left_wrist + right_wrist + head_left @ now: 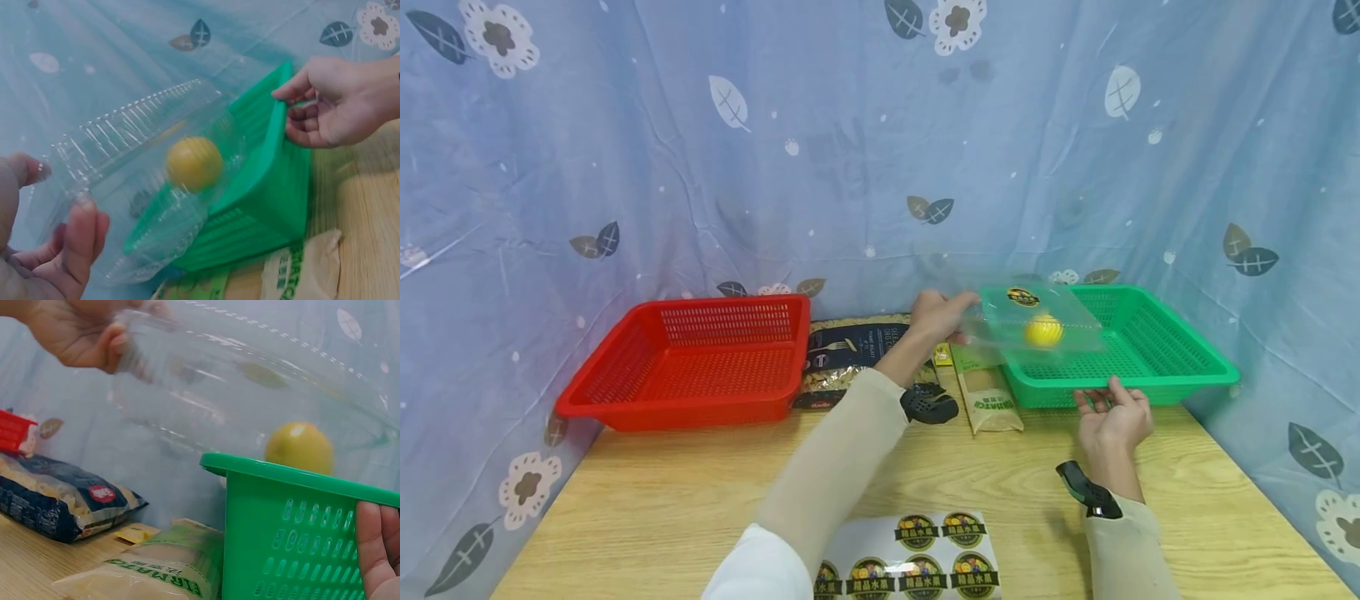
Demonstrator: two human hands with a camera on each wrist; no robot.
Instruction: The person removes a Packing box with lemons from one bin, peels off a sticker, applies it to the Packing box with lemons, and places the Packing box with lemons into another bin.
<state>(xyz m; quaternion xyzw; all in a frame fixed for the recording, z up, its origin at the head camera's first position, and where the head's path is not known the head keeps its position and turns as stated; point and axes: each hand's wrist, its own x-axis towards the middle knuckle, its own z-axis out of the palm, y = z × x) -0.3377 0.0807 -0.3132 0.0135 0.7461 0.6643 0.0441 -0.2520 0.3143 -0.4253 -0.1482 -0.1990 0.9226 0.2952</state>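
My left hand [942, 317] grips one end of a clear plastic clamshell box [119, 169], holding it tilted above the green basket [1120, 390]. A round dark sticker [1022, 297] is on the box. A round yellow fruit [194, 164] shows at the box's far end; motion blur and the clear plastic hide whether it lies inside or is leaving it. At the basket's near rim is my right hand [1116, 419], thumb over the edge and fingers curled below, holding it. In the left wrist view the basket [269, 200] looks steeply angled.
A red basket [722, 408] stands on the left. Between the baskets lie a dark pasta bag [842, 358], a beige and green packet [991, 404] and a small yellow packet [942, 355]. A sheet of round stickers [917, 558] lies at the table's front edge.
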